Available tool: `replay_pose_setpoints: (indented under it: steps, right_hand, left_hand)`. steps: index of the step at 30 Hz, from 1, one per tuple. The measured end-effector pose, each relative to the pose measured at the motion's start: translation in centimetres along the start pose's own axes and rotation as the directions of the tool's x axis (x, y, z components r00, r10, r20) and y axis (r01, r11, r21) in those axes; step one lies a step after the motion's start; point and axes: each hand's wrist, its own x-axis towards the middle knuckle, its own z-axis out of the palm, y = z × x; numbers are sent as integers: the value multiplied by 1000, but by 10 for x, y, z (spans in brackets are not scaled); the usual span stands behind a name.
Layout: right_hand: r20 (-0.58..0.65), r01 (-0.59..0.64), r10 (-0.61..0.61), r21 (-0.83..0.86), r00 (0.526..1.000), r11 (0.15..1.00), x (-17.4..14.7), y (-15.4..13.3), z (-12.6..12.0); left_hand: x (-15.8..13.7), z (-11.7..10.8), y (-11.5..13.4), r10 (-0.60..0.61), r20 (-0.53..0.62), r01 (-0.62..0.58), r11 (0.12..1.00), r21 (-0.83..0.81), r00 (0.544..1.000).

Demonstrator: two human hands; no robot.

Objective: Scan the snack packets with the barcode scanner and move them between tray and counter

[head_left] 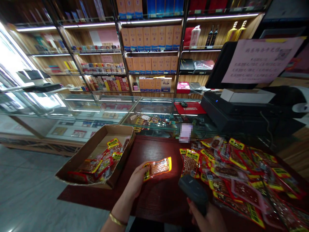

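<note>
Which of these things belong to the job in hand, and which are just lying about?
Likely part of the job:
snack packet in your left hand
scanner in your right hand
loose packets on the table
cardboard box holding more

Apparently just lying about:
mouse on a red mat
orange boxes
gold bottles

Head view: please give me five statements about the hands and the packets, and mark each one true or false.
1. The left hand holds a snack packet. True.
2. The right hand is empty. False: it holds a dark handheld scanner.
3. Packets lie inside the cardboard box. True.
4. The loose pile is left of the box. False: it lies to the right.
5. A gold bracelet is on the left arm. True.
</note>
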Motion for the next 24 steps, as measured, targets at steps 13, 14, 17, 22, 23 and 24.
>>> replay_pose_setpoints:
  steps: [13,14,17,22,23,24]
  right_hand:
    - [22,10,-10,-7,1000,1000,6,-11,8]
    - [15,10,-10,-7,1000,1000,7,-12,9]
    - [-2,40,-40,-25,999,999,10,-15,11]
    - [-13,74,-74,-35,997,997,9,-23,10]
    - [-18,71,-72,-36,997,997,8,-23,9]
    - [-20,68,-68,-40,997,997,6,-23,7]
  left_hand:
    - [-1,8,-2,26,40,-28,998,62,999]
    - [-2,9,-3,30,39,-32,997,68,999]
    - [-4,10,-2,37,50,-41,995,87,998]
    - [-7,14,-1,-20,106,14,999,50,994]
    - [-7,14,-1,-20,111,15,999,48,994]
    - [-7,14,-1,-17,111,11,999,51,994]
